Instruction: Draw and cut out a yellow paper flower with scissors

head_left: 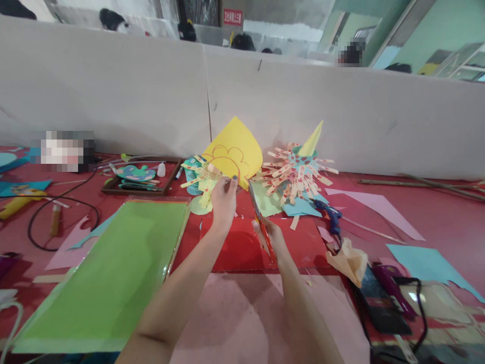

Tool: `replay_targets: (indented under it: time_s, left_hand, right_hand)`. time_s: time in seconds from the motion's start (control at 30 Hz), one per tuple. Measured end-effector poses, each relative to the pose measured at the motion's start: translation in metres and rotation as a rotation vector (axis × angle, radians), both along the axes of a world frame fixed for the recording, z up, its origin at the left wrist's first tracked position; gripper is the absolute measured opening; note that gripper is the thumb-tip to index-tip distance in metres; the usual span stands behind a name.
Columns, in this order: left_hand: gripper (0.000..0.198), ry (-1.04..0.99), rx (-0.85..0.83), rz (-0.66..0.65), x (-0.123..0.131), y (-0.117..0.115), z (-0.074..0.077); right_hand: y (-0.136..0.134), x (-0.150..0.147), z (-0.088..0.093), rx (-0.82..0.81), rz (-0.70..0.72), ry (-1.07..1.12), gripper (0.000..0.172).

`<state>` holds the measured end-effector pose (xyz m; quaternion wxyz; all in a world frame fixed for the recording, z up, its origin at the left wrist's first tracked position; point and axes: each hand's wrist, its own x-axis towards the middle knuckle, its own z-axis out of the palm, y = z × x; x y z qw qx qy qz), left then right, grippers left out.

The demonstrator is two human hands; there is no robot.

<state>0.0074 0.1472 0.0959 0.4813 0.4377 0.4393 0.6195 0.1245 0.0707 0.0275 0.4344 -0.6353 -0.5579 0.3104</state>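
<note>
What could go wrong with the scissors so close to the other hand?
The scissors in the right hand point toward the left hand, whose fingers pinch the yellow paper; a slip might nick them. The paper stands up floppy, so a cut might wander off the drawn orange line. The blue glue gun lies close to the right arm, so that arm might knock it.

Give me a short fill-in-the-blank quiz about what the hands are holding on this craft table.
1. The left hand holds a ____ paper sheet with a drawn outline.
2. The scissors are held in the ____ hand.
3. The large sheet lying left of the left forearm is ____.
Missing words: yellow; right; green.
</note>
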Motion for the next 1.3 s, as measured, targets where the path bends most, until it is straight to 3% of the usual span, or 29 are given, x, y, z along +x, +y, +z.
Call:
replay_targets:
  time_s: [0.53,1.3]
  left_hand:
    - [0.017,0.082,0.002,0.012,-0.004,0.006,-0.006]
    - [0.017,0.041,0.04,0.003,-0.005,0.01,-0.007]
  right_hand:
    - [0.002,0.002,0.001,-0.059,-0.007,-0.014,0.042]
    - [0.002,0.002,0.004,-0.054,-0.024,-0.052,0.042]
